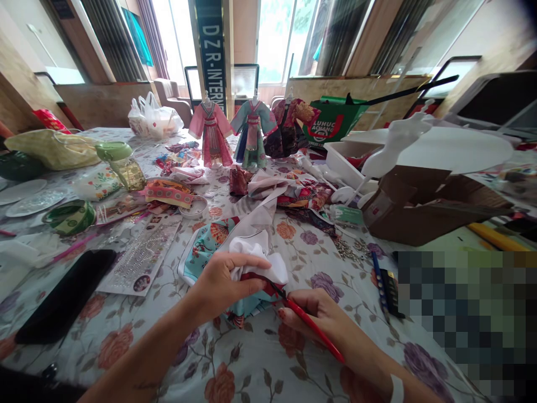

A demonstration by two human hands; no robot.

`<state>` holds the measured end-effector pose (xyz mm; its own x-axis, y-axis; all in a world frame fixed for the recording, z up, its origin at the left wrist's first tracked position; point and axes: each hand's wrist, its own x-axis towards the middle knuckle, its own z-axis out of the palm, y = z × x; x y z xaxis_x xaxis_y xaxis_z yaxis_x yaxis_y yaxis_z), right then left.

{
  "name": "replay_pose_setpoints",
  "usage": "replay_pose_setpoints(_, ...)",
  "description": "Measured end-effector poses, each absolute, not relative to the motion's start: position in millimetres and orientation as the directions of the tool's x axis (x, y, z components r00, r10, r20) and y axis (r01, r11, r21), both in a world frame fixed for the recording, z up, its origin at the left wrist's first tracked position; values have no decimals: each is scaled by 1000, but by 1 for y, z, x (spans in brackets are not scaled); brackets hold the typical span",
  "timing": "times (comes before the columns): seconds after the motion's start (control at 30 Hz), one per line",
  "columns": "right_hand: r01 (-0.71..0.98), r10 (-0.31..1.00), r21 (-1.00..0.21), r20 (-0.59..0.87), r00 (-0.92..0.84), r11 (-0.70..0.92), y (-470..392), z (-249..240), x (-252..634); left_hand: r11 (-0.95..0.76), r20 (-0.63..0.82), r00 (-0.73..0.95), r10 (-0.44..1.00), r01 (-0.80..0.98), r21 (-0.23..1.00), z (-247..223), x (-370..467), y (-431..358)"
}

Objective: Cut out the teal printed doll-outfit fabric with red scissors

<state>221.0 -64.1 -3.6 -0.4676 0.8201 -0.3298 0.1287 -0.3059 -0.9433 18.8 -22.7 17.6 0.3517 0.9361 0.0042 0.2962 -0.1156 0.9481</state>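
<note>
The left hand's fingers pinch turquoise-and-white printed fabric bunched on the worktop; the right hand's fingers grip a red-handled tool, dark tip at the cloth's edge.

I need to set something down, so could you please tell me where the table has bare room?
The white floral tablecloth is bare between the flat black rectangular item and the left forearm, between that and the right forearm, and between the right hand and the slim blue pen-like tool. Multicoloured fabric pieces crowd the middle.
</note>
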Motion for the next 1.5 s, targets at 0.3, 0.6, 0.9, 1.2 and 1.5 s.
replay_pose_setpoints(0.3, 157, 825, -953, -303, -477, -259, -62, -2, 220, -106, -3, 348, 938, 295, 950, 19, 18, -23)
replay_pose_setpoints(0.6, 133, 831, -949, -315, -459, -286, -64, -3, 221, -114, 7, 345, 939, 292, 950, 17, 19, -22)
replay_pose_setpoints(0.9, 135, 830, -946, -324, -453, -296, -64, -4, 220, -105, 9, 325, 946, 281, 954, 16, 18, -23)
replay_pose_setpoints(1.2, 140, 833, -949, -316, -454, -284, -63, -2, 220, -113, 22, 324, 946, 264, 958, 17, 18, -23)
replay_pose_setpoints(1.5, 154, 825, -949, -316, -469, -277, -62, -3, 220, -120, 4, 375, 927, 285, 951, 16, 17, -22)
